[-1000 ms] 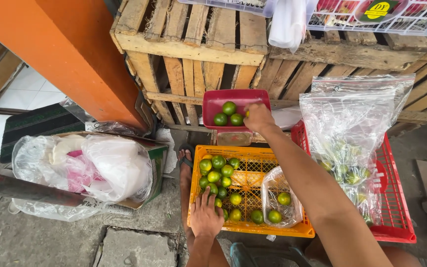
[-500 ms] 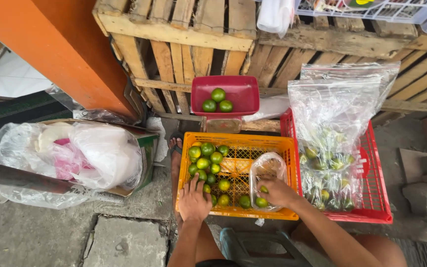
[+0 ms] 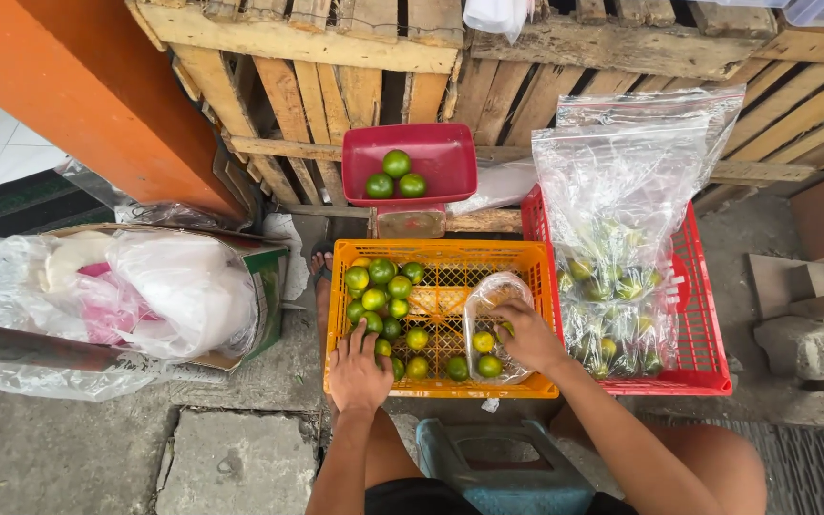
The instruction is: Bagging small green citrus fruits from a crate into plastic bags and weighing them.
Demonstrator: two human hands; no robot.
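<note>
Leftmost, a cardboard box (image 3: 264,286) sits on the concrete floor (image 3: 78,448), stuffed with white and pink plastic bags (image 3: 145,286), beneath an orange pillar (image 3: 78,86). Just right of it stands an orange plastic crate (image 3: 441,253), holding green limes (image 3: 379,286) bunched along its left side and a few more near the front edge. The left hand (image 3: 357,370) lies flat, fingers spread, on the crate's front-left corner, resting on the rim beside the limes and gripping nothing. Behind the crate, a red scale pan (image 3: 412,157) rests against the wooden pallets (image 3: 336,57) and carries three limes. Inside the crate toward its right side stands a small clear plastic bag (image 3: 488,305), mouth open, with a couple of limes visible inside it. The right hand (image 3: 526,334) reaches into the crate at that bag, fingers curled at its right edge; whether they pinch the plastic or a lime cannot be told from this angle. Touching the orange crate on the right is a red plastic crate (image 3: 698,315), and in it stands a large clear bag (image 3: 622,219), upright and partly filled with limes at the bottom. At the bottom edge, between the person's knees, a blue-grey plastic stool (image 3: 488,467) shows. Farthest right, grey stone blocks (image 3: 793,334) lie on the ground.
</note>
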